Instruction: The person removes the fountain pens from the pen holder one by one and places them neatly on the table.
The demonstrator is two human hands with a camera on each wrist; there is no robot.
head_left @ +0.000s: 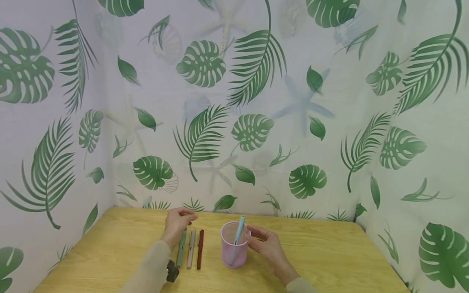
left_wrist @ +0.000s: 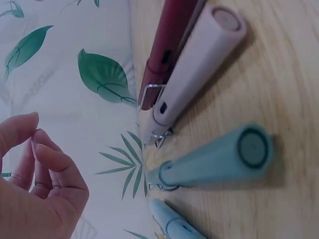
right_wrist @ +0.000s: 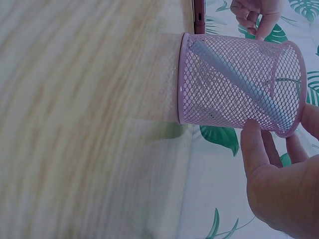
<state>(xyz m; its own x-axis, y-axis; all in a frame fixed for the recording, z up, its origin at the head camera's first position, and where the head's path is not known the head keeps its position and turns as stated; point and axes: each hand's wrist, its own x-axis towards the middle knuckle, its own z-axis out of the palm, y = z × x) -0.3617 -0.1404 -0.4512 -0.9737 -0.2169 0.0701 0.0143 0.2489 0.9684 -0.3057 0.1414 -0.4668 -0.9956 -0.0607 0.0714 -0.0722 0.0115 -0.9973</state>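
Note:
A pink mesh pen cup [head_left: 233, 254] stands upright on the table, with a light blue pen [head_left: 239, 230] leaning inside it. My right hand [head_left: 269, 248] holds the cup by its right side near the rim; in the right wrist view its fingers [right_wrist: 253, 144] touch the mesh. My left hand [head_left: 178, 223] hovers past the far ends of the pens, fingers loosely curled and nothing held. Side by side lie a teal pen [head_left: 181, 249], a pale pink pen [head_left: 191, 249] and a dark red pen [head_left: 200, 249]. Another light blue pen [left_wrist: 177, 226] shows in the left wrist view.
The wooden table [head_left: 322, 252] meets a leaf-patterned cloth [head_left: 256, 179] at its back and sides. On the left wrist sits a black device [head_left: 172, 271]. The left forearm covers part of the table left of the pens.

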